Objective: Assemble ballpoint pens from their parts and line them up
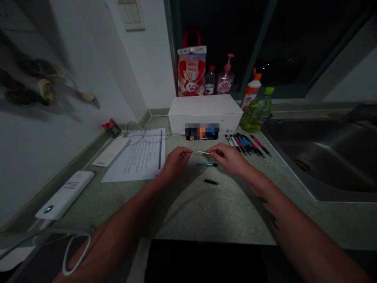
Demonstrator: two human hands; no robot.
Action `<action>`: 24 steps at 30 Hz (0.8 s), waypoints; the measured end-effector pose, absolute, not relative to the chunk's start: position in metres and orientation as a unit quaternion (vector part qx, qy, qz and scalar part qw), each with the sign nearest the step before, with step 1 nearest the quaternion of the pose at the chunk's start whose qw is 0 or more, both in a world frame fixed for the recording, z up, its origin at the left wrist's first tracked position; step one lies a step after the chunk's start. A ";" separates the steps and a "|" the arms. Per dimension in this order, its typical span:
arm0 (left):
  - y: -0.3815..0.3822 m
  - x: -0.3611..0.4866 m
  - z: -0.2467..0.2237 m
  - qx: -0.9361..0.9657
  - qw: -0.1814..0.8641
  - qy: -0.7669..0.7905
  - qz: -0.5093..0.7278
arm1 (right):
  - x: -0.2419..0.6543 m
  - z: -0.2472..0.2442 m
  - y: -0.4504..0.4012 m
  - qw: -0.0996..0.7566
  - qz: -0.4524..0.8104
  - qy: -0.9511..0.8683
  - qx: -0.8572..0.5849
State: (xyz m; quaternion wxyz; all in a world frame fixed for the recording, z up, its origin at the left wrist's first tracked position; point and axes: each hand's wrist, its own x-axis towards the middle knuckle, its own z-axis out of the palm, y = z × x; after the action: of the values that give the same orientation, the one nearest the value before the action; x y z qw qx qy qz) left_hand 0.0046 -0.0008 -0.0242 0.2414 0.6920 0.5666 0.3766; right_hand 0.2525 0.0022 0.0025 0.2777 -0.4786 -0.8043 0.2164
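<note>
Over or just beyond the blue pen [204, 164], the right hand [225, 157] pinches a thin white rod [203, 152]; the left hand [177, 162] has fingertips nearly together, any hold unclear; light, level pressure should avoid bending

We see bare forearms converging: left forearm [126, 214] from lower left, right forearm [291, 214] from lower right, dark patches [274, 222] on its inner edge. Left hand [178, 160] and right hand [224, 155] face each other, near but apart. Fingers curled on both. We mark thumb-and-index pinches on both; left fingertip detail too small to read.
</note>
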 end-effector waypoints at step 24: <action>-0.015 0.011 -0.019 0.810 0.231 0.478 0.250 | 0.232 -0.005 -0.009 0.200 0.292 -0.815 -0.459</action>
State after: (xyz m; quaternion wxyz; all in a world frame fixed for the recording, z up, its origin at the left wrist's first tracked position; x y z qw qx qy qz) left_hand 0.0113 -0.0154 -0.0192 0.2306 0.8099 0.4777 0.2503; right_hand 0.2320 -0.0088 -0.0046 0.2004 -0.4588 -0.8148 0.2923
